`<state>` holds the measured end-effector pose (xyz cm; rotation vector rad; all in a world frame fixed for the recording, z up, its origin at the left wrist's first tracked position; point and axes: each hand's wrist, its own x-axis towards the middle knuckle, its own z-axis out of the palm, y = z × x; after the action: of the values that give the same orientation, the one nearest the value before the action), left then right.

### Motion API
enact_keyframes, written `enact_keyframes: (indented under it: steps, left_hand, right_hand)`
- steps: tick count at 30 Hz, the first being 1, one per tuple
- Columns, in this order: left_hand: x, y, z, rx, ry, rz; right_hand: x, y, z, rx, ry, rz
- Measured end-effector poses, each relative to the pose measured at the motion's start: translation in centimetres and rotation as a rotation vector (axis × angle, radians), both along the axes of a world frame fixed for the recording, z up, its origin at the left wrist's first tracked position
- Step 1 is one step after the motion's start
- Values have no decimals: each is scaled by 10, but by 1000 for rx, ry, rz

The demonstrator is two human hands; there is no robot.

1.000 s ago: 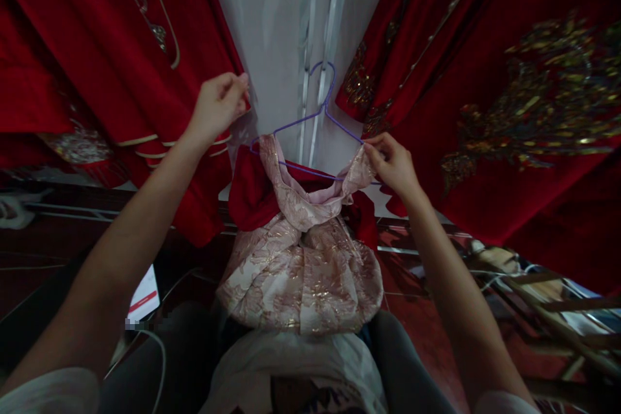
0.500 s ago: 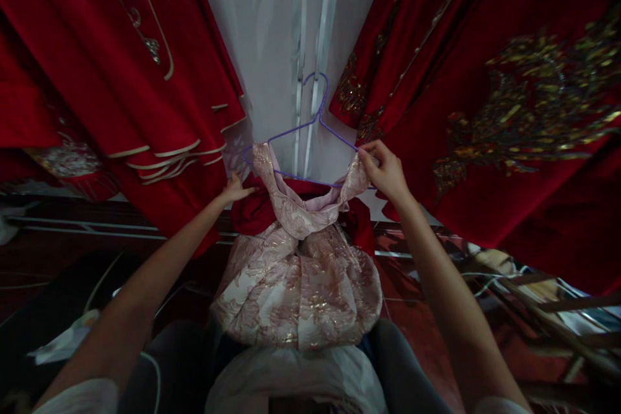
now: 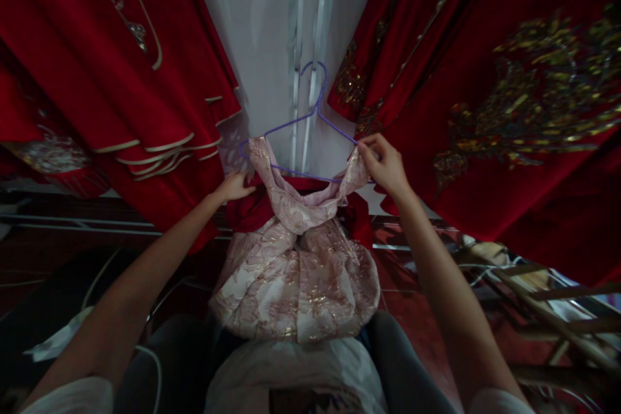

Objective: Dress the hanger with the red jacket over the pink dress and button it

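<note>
- Pink brocade, shot through with gold, is seen in the dress (image 3: 310, 272), which is held in front of the person, its full skirt spread between the knees; it is taken as the dial's centre.
- At 12 o'clock a purple wire hanger (image 3: 291, 121) is set inside the neckline; whether its hook is caught on anything cannot be told.
- Over the hanger's arm at 11 o'clock one strap (image 3: 261, 154) is looped, the tip being left showing outside it.
- At 1 o'clock the other strap (image 3: 355, 174) is pinched near the hanger's arm between the thumb and fingers of the right hand (image 3: 387, 167).
- At 10 o'clock the left hand (image 3: 236, 186) is placed just beside a dark red cloth (image 3: 250, 212), by which the dress is backed; whether anything is gripped by its partly hidden fingers cannot be told.
- At 6 o'clock the skirt is met by a white shirt (image 3: 295, 365).
- From 10 to 11 o'clock a red garment (image 3: 160, 77) is hung, edged in pale piping.
- At 2 o'clock another, a sequinned red garment (image 3: 533, 103), is hung; between the two a pale panel (image 3: 242, 6) is crossed by upright metal strips.
- At 8 o'clock a white cable (image 3: 158, 372) is seen.
</note>
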<state>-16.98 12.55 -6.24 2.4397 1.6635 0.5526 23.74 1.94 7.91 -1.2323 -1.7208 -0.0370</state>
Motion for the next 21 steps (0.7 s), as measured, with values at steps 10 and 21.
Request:
enact_keyframes:
  steps: [10,21]
  left_hand:
    - [-21,-17,30,-472,-449,-17]
    - [33,7,143,342,-865,125]
  right_hand:
    - [-1,2,-1,-7,6,-7]
    - [-3,-10,12,-37,-9,96]
